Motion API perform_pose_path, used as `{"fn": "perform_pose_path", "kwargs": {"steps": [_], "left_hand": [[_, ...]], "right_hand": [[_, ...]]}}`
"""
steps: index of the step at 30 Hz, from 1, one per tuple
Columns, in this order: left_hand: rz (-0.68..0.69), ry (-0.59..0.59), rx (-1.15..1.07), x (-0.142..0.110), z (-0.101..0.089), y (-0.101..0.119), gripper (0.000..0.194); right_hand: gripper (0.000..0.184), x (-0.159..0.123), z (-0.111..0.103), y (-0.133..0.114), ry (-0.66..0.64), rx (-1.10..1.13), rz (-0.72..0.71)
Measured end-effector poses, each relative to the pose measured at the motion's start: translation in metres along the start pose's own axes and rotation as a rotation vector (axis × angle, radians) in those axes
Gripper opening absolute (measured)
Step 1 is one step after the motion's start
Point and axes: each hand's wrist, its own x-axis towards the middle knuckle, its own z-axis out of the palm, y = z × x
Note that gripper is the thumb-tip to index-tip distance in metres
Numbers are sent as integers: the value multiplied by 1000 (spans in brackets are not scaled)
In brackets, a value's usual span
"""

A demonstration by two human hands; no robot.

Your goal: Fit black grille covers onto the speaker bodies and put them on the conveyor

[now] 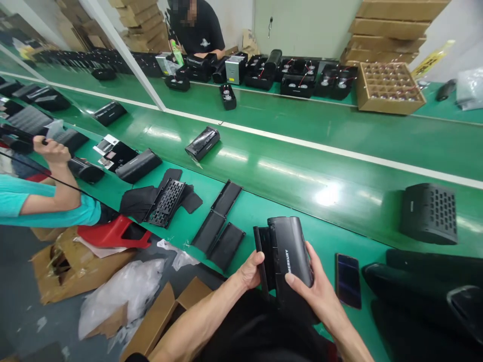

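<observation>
Over the green surface [251, 212], the left hand [249, 271] pinches a black panel [258, 240] beside the black MERKURY housing [293, 239]. The right hand's [315, 284] fingers, spread, clasp that housing, left of the smartphone [347, 281]; uneven pressure could skew the panel.
</observation>
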Motion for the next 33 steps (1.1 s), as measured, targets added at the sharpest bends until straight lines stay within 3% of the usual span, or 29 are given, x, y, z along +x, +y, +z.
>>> {"fn": "perform_pose_path", "kwargs": {"steps": [6,15,23,29,31,33], "left_hand": [[103,-26,64,12,20,-2,89],[110,-3,73,15,19,-9,97],[10,10,54,21,27,-13,94],[41,154,24,24,30,-13,90],[102,248,6,26,34,-16,85],[165,365,-32,30,38,-21,83]], "right_hand": [[106,-3,11,-12,110,-324,-119],[108,-2,11,-9,77,-422,-40],[121,11,2,8,22,-325,62],[117,16,-20,7,-93,-290,1],[116,5,-16,10,-19,-258,-17],[120,-7,-2,15,146,-242,-72]]}}
